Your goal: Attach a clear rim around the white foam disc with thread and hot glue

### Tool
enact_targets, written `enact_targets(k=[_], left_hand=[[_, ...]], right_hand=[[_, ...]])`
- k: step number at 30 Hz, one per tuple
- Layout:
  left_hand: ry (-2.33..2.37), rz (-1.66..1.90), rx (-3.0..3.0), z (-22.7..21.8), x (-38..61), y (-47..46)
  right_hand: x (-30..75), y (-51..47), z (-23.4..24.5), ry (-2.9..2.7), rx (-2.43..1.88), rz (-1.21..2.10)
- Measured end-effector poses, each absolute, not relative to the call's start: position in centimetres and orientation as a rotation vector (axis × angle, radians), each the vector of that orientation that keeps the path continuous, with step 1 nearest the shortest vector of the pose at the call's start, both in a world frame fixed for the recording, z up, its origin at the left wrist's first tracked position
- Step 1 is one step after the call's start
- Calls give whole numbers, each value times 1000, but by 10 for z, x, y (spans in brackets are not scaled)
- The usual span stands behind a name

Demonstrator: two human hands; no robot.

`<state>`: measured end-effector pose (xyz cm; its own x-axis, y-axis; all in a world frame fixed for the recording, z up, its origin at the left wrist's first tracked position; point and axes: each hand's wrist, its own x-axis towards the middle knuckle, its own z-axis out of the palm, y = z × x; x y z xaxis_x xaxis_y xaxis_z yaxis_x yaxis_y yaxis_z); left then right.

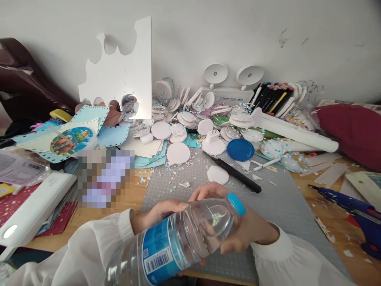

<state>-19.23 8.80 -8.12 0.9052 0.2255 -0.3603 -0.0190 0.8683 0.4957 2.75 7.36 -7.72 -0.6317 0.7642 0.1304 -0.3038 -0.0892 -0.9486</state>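
Observation:
A large clear plastic bottle (205, 222) with a blue label and a blue cap lies tilted across the front of the view, its cap pointing up to the right. Around its shoulder, near the cap, my right hand (245, 230) is closed, thumb below and fingers behind. My left hand (159, 210) grips the far side of the bottle's middle; most of its fingers are hidden behind the plastic. Just beyond the hands, a black pen-like cutter (238, 175) and a white foam disc (218, 174) rest on the grey cutting mat (276, 210).
Foam discs, beaded wire and paper scraps are heaped along the wall. A blue round lid (240, 149) lies on the mat's far part. At right is a blue glue gun (354, 206); at left, a white elongated device (38, 206). A cut-out white board (119, 75) leans behind.

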Motion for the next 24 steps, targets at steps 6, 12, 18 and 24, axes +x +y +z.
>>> enact_targets(k=[6, 12, 18, 24], left_hand=[[479, 167, 593, -77, -202, 85], [477, 292, 840, -63, -210, 74], [503, 357, 874, -38, -212, 62], [750, 780, 1184, 0, -229, 49]], right_hand=[[28, 73, -65, -1287, -458, 1859], [33, 76, -57, -1159, -512, 1730], [36, 87, -64, -889, -455, 1697], [52, 99, -62, -471, -414, 1611]])
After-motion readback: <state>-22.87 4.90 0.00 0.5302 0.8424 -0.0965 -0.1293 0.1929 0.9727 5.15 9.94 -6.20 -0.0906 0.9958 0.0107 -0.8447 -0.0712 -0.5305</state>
